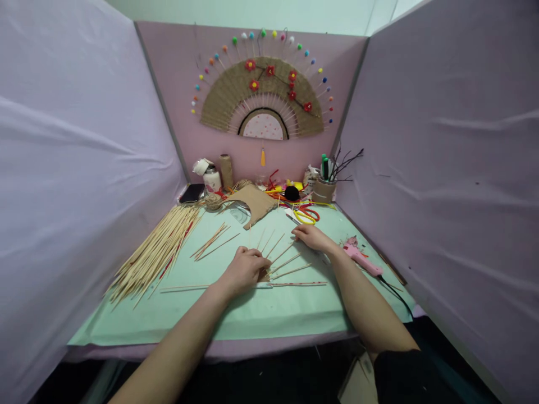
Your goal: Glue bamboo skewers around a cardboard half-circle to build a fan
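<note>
Sticks (pixel 291 271) fan out beside left hand (pixel 245 269); its grip, and right hand's (pixel 313 238), unclear.

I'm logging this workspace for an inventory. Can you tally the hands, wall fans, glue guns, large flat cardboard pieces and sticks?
Hands: 2 (left hand, right hand)
Wall fan: 1
Glue gun: 1
Large flat cardboard piece: 1
Sticks: too many overlap to count
Total, sticks left out: 5

left fingers (pixel 254 255) curl downward, right fingers (pixel 300 231) bent farther forward.
</note>
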Demonstrator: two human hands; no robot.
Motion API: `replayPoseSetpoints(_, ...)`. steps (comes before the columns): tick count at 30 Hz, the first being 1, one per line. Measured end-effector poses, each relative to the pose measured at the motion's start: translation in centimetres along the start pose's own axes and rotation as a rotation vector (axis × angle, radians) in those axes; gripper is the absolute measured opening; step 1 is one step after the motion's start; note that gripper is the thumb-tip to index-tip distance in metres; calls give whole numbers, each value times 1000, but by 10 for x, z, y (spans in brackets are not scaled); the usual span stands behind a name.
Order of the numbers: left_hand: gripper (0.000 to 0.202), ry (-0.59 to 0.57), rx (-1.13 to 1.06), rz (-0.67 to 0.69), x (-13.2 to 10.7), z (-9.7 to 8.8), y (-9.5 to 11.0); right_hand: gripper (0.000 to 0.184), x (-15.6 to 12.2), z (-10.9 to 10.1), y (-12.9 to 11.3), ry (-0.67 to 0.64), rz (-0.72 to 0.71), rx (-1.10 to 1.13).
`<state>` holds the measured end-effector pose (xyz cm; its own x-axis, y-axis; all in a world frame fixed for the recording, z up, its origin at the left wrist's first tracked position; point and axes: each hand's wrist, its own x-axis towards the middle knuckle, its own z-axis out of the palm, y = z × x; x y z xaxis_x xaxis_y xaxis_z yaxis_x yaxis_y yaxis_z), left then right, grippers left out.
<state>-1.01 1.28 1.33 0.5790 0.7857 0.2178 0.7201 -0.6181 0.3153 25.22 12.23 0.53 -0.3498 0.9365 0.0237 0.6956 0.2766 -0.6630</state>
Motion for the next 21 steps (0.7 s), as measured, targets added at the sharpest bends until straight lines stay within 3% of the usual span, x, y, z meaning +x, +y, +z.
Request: replayPoseSetpoints(21,19,-5,-8,-18,1,-1,1,28,3,-1,1,16,-5,-15)
